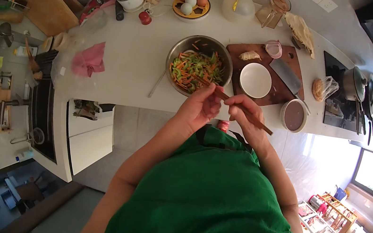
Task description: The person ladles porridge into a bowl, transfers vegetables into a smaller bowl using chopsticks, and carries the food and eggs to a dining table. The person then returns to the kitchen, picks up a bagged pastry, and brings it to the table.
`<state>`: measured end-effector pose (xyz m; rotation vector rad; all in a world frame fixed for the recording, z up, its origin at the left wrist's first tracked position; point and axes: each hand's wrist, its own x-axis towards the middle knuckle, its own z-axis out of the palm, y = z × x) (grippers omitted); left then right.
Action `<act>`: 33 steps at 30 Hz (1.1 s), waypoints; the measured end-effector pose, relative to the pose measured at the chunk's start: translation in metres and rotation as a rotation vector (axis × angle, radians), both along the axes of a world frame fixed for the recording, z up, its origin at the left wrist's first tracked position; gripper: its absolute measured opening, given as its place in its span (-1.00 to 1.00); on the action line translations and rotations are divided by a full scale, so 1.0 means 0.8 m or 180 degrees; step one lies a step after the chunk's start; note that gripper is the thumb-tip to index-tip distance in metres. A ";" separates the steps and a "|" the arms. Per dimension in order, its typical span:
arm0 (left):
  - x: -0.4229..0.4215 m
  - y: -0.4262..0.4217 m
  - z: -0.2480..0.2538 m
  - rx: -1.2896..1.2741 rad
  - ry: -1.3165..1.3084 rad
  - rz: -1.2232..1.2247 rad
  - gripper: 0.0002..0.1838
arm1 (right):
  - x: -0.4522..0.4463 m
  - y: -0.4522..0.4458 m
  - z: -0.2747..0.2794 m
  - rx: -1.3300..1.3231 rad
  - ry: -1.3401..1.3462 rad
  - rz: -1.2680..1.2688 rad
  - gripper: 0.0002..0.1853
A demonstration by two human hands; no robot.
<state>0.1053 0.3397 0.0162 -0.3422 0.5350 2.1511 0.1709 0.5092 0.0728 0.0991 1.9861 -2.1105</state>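
Observation:
A metal bowl (199,66) of shredded green and orange vegetables stands on the white counter. Wooden chopsticks (257,121) slant from the bowl's lower edge down to the right, across both hands. My left hand (201,105), its fingers curled, pinches them near the bowl. Further along, my right hand (246,117) grips their thicker part. Right of the bowl, a white bowl (255,80) rests on a brown cutting board (294,60), with a cleaver (285,76) and a pale piece of food (250,55) beside it.
A bowl of brownish liquid (294,116) sits near the counter's front edge. Behind are a bowl of eggs (191,7), a round translucent container (238,7) and a glass pitcher (273,10). The stove (341,100) is right; a pink cloth (88,59) and the sink (44,111) are left.

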 end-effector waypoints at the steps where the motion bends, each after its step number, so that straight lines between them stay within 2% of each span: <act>1: 0.001 0.001 0.005 -0.0124 0.0025 -0.0052 -0.71 | -0.006 -0.002 -0.007 0.0576 -0.0334 -0.0198 -0.70; 2: 0.003 0.001 0.007 -0.0247 0.0046 -0.0100 -0.69 | -0.011 -0.008 -0.012 0.0590 0.0039 -0.0458 -0.79; 3: 0.004 -0.005 0.002 -0.0245 0.0049 -0.0101 -0.69 | -0.014 -0.008 -0.018 0.0592 0.0042 -0.0459 -0.79; 5: 0.005 -0.032 -0.022 -0.1207 0.0341 -0.0284 -0.59 | -0.023 -0.007 -0.027 0.0395 0.0298 -0.0542 -0.83; 6: 0.003 -0.047 -0.037 -0.1215 0.0350 -0.0293 -0.59 | -0.027 -0.003 -0.020 0.0391 0.0040 -0.0492 -0.82; 8: 0.000 -0.072 -0.063 -0.2414 0.0490 -0.0132 -0.48 | -0.032 0.005 -0.013 0.0448 -0.0101 -0.0601 -0.82; 9: -0.003 -0.077 -0.071 -0.2421 0.0493 -0.0150 -0.48 | -0.035 0.009 -0.013 0.0519 -0.0242 -0.0702 -0.81; 11: -0.012 -0.080 -0.083 -0.2709 0.0140 -0.0150 -0.35 | -0.042 0.011 -0.022 0.0414 -0.0193 -0.0801 -0.81; 14: -0.027 -0.071 -0.091 -0.2335 0.0133 -0.0269 -0.25 | -0.059 0.009 -0.045 0.0782 -0.0190 -0.0933 -0.79; 15: -0.032 -0.068 -0.099 -0.2332 0.0144 -0.0284 -0.25 | -0.065 0.008 -0.064 0.1188 -0.0038 -0.0911 -0.77; 16: -0.038 -0.064 -0.111 -0.1949 0.0115 -0.0291 -0.31 | -0.071 0.008 -0.079 0.1596 0.0112 -0.0885 -0.75; 17: -0.044 -0.060 -0.118 -0.1568 0.0080 -0.0298 -0.37 | -0.079 0.007 -0.087 0.1598 0.0107 -0.0900 -0.75; 18: -0.048 -0.057 -0.121 -0.1576 0.0071 -0.0316 -0.37 | -0.084 0.004 -0.094 0.1679 0.0056 -0.0948 -0.74; 19: -0.049 -0.056 -0.125 -0.1447 0.0005 -0.0181 -0.46 | -0.086 0.002 -0.105 0.1751 -0.0009 -0.0984 -0.72; 20: -0.047 -0.056 -0.125 -0.1321 -0.0055 -0.0037 -0.53 | -0.089 -0.002 -0.111 0.0934 -0.0016 -0.1287 -0.72; 21: -0.045 -0.056 -0.124 -0.1340 -0.0058 -0.0043 -0.53 | -0.088 -0.002 -0.115 0.0916 -0.0025 -0.1292 -0.72; 23: -0.041 -0.052 -0.122 -0.1357 -0.0072 0.0036 -0.56 | -0.086 -0.002 -0.117 0.0159 0.0006 -0.1628 -0.73; 27: -0.021 -0.046 -0.121 -0.1411 0.0084 0.0150 -0.58 | -0.088 0.003 -0.106 -0.0185 0.0141 -0.1574 -0.75; 29: -0.014 -0.045 -0.114 -0.1402 -0.0010 0.0230 -0.59 | -0.089 0.010 -0.094 -0.0248 0.0298 -0.1233 -0.75; 33: -0.005 -0.042 -0.106 -0.1342 -0.0013 0.0312 -0.59 | -0.067 0.022 -0.054 -0.0020 0.0023 -0.0958 -0.73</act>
